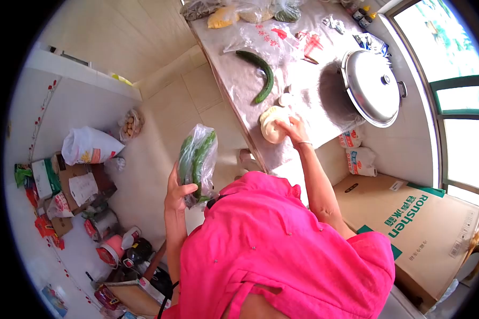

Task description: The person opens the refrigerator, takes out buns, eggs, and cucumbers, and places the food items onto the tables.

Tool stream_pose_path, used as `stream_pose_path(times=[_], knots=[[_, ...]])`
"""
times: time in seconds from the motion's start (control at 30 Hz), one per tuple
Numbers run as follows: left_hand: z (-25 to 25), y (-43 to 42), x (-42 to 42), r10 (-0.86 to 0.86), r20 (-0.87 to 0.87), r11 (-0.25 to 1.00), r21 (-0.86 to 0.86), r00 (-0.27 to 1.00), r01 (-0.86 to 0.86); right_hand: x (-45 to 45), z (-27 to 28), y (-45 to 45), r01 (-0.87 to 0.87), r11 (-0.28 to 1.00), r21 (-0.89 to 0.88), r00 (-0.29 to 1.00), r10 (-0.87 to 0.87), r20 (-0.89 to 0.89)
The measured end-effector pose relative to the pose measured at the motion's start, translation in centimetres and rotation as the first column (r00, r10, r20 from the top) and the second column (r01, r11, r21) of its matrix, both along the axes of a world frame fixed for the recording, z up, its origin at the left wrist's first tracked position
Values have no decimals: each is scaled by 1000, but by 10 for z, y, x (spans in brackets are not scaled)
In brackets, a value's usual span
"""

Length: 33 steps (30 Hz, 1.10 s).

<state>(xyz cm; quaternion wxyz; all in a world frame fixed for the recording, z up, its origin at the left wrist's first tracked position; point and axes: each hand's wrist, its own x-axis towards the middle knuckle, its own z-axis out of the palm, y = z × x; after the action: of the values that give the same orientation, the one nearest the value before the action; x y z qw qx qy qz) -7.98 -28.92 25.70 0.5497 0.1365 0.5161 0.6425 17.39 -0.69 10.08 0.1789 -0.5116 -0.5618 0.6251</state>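
Note:
My left hand is closed around a clear plastic bag of cucumbers, held up over the floor left of the table. Its thumb lies across the front of the bag. At the table's near corner, my right hand grips the edge of a pale cream, round object whose exact kind I cannot make out. A small white round piece lies just beyond it. One loose, curved dark green cucumber rests farther up the table.
A lidded steel pot stands on the table by the window. Plastic bags lie toward the far end. To the right is a large cardboard box; along the left wall are a white sack and assorted boxes.

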Motion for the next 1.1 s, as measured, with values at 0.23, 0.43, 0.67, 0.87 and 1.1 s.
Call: stream_pose_path(times=[0.23, 0.43, 0.67, 0.87, 1.1], knots=[[-3, 66, -43, -62, -2, 998, -1, 998, 62, 10, -10, -4, 79, 860, -505, 764, -377, -524], [-7, 88, -65, -34, 63, 999, -37, 997, 37, -3, -3, 13, 18, 806, -592, 661, -454, -597], [-14, 107, -122, -37, 114, 999, 0, 993, 37, -83, 16, 34, -109, 777, -619, 652, -415, -635], [-19, 105, -211, -65, 103, 998, -2, 993, 66, -181, 15, 23, -184, 764, -618, 721, -322, -614], [-4, 43, -343, 85, -30, 994, 66, 996, -83, -362, 29, 25, -346, 771, -535, 720, -147, -678]])
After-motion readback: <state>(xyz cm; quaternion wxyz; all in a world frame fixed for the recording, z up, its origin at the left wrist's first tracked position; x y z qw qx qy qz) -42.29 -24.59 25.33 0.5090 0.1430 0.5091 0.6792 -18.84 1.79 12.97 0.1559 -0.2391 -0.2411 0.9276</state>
